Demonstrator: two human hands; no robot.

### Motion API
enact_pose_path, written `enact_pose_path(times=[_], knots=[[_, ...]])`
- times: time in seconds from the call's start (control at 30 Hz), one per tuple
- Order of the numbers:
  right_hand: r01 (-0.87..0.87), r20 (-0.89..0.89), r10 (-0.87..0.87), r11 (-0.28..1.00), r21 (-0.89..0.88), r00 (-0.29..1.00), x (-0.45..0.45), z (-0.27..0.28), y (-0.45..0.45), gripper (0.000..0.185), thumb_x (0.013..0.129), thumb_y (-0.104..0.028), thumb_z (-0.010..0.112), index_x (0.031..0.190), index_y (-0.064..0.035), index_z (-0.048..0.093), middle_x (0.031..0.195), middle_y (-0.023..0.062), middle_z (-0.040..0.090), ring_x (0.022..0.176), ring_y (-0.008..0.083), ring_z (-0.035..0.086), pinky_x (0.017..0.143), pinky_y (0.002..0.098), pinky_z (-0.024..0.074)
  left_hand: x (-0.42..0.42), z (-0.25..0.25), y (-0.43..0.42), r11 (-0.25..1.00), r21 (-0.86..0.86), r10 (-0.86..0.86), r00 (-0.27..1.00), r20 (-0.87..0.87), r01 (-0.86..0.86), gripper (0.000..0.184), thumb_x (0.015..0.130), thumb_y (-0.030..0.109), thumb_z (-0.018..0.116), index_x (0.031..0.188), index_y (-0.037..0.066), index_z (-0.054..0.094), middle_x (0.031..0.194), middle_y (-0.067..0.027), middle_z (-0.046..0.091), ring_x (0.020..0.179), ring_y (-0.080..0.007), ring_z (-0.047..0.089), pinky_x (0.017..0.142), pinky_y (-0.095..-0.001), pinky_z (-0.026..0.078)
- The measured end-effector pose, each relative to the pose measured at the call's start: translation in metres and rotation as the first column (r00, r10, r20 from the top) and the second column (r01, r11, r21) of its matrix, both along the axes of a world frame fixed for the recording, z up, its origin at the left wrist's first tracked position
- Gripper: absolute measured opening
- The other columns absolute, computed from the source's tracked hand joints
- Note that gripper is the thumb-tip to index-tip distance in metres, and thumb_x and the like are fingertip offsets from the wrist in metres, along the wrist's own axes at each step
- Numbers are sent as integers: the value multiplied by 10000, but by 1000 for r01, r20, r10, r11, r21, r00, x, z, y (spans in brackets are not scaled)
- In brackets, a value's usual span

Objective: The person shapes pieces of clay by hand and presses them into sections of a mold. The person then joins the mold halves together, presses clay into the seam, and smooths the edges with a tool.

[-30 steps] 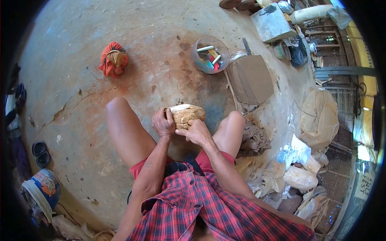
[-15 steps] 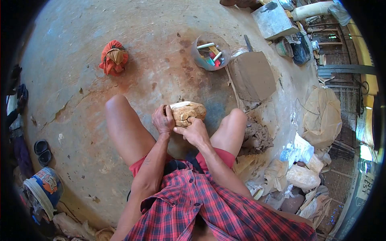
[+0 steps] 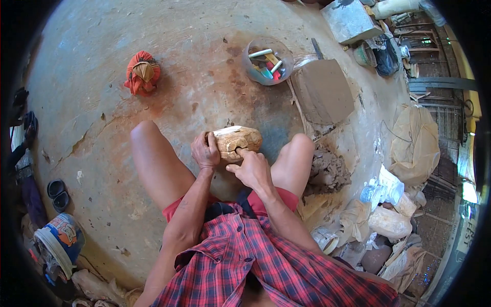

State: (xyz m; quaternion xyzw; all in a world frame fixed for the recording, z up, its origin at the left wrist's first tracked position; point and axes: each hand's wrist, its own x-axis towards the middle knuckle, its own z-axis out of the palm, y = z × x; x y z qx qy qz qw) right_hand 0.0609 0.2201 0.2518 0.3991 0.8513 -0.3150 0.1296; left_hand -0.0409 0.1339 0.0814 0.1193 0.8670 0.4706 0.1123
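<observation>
Between my knees is a pale, cracked, block-like object [image 3: 238,139], light on top and brownish on its side, with a dark hole in the side nearest me. My left hand [image 3: 206,151] is wrapped round its left end. My right hand [image 3: 251,168] has its index finger at the hole, the thumb pointing left below it and the other fingers curled. The fingertip is hidden in or against the hole.
Ahead are an orange cloth bundle [image 3: 142,74] and a clear tub [image 3: 268,62] of tools. Right of the tub lies a brown clay slab [image 3: 323,92], with crumbled clay [image 3: 328,171] nearer me. A bucket [image 3: 61,240] and sandals [image 3: 58,195] are at left; wrapped bundles [image 3: 415,146] are at right.
The dark hole shows more openly as my right hand has shifted slightly down and right. My left hand keeps its hold. The view has shifted a little.
</observation>
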Motion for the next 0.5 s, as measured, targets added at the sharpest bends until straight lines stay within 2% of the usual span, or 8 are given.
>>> enact_pose_path(times=[0.13, 0.2, 0.23, 0.3, 0.33, 0.4, 0.43, 0.5], knots=[[-9, 53, 8, 1000, 7, 999, -6, 2, -4, 477, 805, -322, 864, 1147, -14, 738, 1003, 275, 762, 1006, 429, 746, 868, 528, 586, -2, 6, 2, 1000, 23, 0, 999, 32, 0, 280, 1001, 319, 590, 959, 78, 726, 905, -165, 714, 913, -380, 658, 851, -492, 483], [184, -45, -198, 957, -223, 979, -12, -3, -11, 474, 821, -301, 869, 1106, 48, 721, 935, 254, 773, 866, 364, 781, 777, 465, 599, -2, 5, 1, 1000, 29, 8, 1000, 11, -8, 284, 1001, 321, 589, 952, 78, 728, 902, -166, 713, 908, -380, 656, 845, -492, 484], [185, -46, -200, 957, -223, 979, -12, -10, -15, 474, 821, -301, 869, 1106, 48, 721, 935, 254, 773, 866, 364, 781, 777, 465, 599, -2, 3, 2, 999, 34, 14, 1000, 21, -15, 289, 999, 324, 590, 945, 76, 729, 894, -166, 711, 901, -380, 656, 843, -489, 484], [414, -156, -563, 743, -526, 812, -9, -29, -24, 413, 857, -242, 884, 1077, 61, 712, 739, 77, 718, 535, 107, 593, 518, 293, 480, -3, 4, 4, 999, 41, 23, 999, 32, -25, 294, 998, 327, 591, 939, 74, 729, 887, -167, 710, 893, -380, 657, 841, -487, 484], [411, -154, -560, 744, -527, 814, -14, -26, -28, 413, 857, -242, 884, 1077, 61, 712, 739, 77, 718, 535, 107, 593, 518, 293, 480, -3, 7, 4, 999, 38, 14, 999, 48, -16, 294, 995, 326, 594, 938, 72, 730, 882, -166, 711, 884, -380, 657, 840, -485, 485], [482, -130, -819, 448, -753, 559, -21, -19, -36, 464, 873, -236, 887, 1138, 79, 671, 713, 47, 693, 530, 56, 554, 461, 231, 404, -3, 11, 0, 1000, 20, 13, 998, 63, -14, 294, 993, 326, 596, 937, 70, 730, 877, -166, 712, 874, -379, 658, 840, -482, 486], [463, -123, -832, 416, -782, 541, -23, -21, -33, 639, 876, -246, 886, 1284, 153, 598, 686, 59, 677, 508, 57, 534, 436, 216, 377, -3, 7, 0, 1000, 23, 5, 999, 50, -6, 295, 993, 325, 596, 939, 68, 731, 875, -166, 713, 870, -380, 658, 842, -482, 487], [473, -125, -799, 466, -748, 588, -17, -12, -31, 682, 879, -243, 882, 1338, 158, 576, 689, 62, 679, 504, 57, 533, 436, 219, 383, -3, 3, 2, 1000, 19, 5, 998, 56, -6, 301, 997, 324, 591, 950, 65, 736, 884, -174, 715, 868, -388, 659, 849, -482, 489]])
